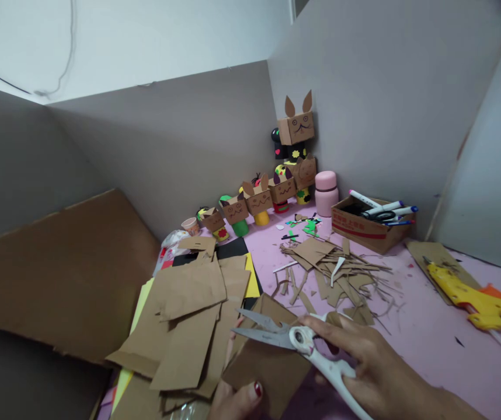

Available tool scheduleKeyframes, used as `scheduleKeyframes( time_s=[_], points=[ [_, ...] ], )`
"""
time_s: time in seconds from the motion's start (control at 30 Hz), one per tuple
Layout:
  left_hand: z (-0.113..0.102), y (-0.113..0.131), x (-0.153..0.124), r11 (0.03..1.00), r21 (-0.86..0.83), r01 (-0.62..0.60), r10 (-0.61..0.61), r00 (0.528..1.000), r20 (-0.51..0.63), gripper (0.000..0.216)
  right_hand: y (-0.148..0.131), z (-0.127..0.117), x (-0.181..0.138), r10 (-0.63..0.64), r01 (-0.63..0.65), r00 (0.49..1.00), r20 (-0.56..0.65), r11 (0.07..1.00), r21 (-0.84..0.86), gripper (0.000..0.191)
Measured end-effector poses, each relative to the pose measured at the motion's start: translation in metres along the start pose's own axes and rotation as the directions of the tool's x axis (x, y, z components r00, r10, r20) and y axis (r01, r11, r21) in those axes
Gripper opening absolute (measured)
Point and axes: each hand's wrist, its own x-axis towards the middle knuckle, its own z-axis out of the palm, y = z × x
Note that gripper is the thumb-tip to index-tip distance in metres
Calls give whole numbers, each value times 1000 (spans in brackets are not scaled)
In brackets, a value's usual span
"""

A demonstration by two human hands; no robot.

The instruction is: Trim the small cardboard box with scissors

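My right hand [364, 353] grips a pair of white-handled scissors [305, 339], its fingers through the handles. The blades are parted and point left, over a brown cardboard piece [272, 373]. My left hand [237, 401] holds that cardboard from below, with the thumb on top and fingertips showing at its left edge. The cardboard looks folded or box-like; its lower part runs out of view. Just left of it lies a stack of flat cardboard pieces [189, 344] over yellow and black sheets.
Cardboard scraps [351, 280] lie beyond the scissors. A box of markers [359, 233], a pink flask [326, 195] and a yellow glue gun [465, 294] stand or lie to the right. Several cardboard animal figures [259, 201] line the back wall. A large cardboard sheet [70, 268] leans at left.
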Motion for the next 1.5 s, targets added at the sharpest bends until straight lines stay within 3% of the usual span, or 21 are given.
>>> scheduleKeyframes(
  time_s=[0.37, 1.0, 1.5],
  points=[
    [-3, -1, 0, 1000, 8, -9, 8, 999, 51, 79, -4, -2, 1, -9, 8, 1000, 10, 999, 42, 52],
    [-16, -3, 1, 999, 40, 22, -23, 999, 35, 87, 3, 2, 0, -65, 66, 998, -24, 997, 46, 50],
    [-10, 0, 1, 999, 33, -8, 6, 997, 72, 84, 0, -1, -1, -70, 70, 998, 0, 996, 57, 47]
  ],
)
